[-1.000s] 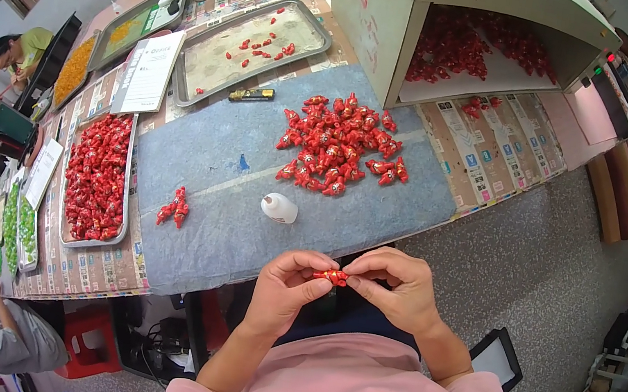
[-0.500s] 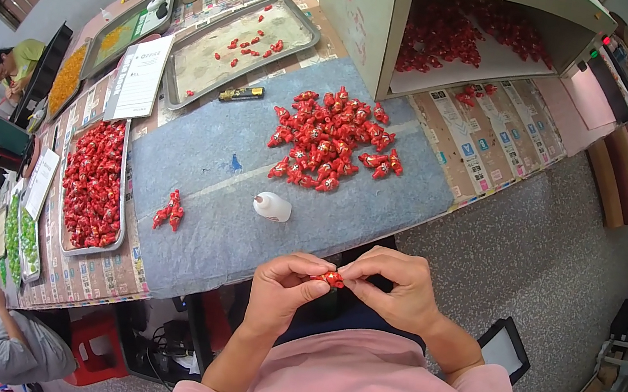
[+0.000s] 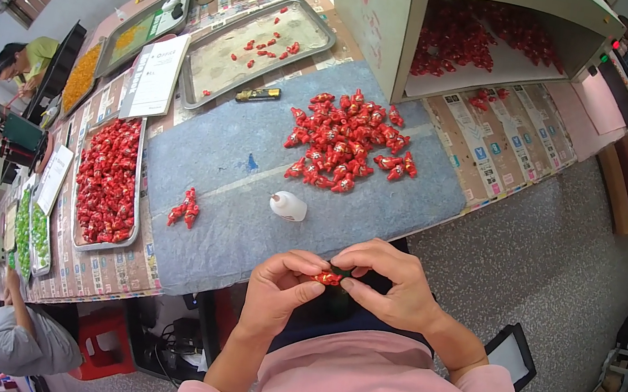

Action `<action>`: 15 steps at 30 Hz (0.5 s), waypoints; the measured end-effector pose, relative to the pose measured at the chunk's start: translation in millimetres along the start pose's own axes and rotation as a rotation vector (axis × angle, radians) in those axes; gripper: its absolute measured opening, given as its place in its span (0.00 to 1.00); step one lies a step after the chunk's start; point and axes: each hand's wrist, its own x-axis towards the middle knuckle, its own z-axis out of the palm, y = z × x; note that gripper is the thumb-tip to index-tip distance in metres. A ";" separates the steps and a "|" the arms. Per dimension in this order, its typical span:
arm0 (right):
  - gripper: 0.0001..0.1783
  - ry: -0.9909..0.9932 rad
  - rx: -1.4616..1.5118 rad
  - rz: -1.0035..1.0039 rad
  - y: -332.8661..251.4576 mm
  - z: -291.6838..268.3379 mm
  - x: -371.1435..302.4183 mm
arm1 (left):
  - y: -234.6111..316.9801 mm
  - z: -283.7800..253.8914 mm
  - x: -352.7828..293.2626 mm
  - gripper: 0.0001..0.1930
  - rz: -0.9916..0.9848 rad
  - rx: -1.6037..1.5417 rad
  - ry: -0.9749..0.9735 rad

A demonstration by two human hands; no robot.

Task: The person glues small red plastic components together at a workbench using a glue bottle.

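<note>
In front of my body I hold a small glossy red figurine piece with gold markings. My left hand pinches it between thumb and fingertips. At its other end, my right hand has thumb and forefinger closed against it, partly hiding it. A white squeeze bottle with a narrow tip lies on the blue cloth beyond my hands. Farther back on the cloth is a large heap of similar red pieces. A few more red pieces form a small group to the left.
A tray full of red pieces stands at the left. Behind are a metal tray with scattered red parts, a black-and-yellow tube and a white notepad. A pale open-fronted box holds more red pieces. Co-workers sit at far left.
The whole view has shifted slightly, moving the table to the right in the picture. My right thumb and forefinger have spread a little around the red piece, which stays in my left fingers.
</note>
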 end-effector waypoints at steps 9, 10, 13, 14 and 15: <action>0.12 -0.006 -0.010 0.071 11.3 -1.5 -7.2 | 32.8 -41.3 3.3 0.12 0.118 0.294 0.233; 0.10 0.035 0.012 0.093 9.5 0.0 -7.5 | 36.9 -54.2 7.3 0.11 0.206 0.504 0.304; 0.08 0.027 -0.010 0.112 11.0 -1.4 -10.3 | 48.6 -83.9 13.7 0.11 0.330 0.817 0.426; 0.08 0.023 -0.002 0.105 10.6 -0.7 -10.2 | 53.9 -89.6 13.8 0.12 0.330 0.966 0.468; 0.08 0.022 0.003 0.108 10.1 0.1 -9.8 | 58.3 -92.4 13.8 0.12 0.329 1.115 0.510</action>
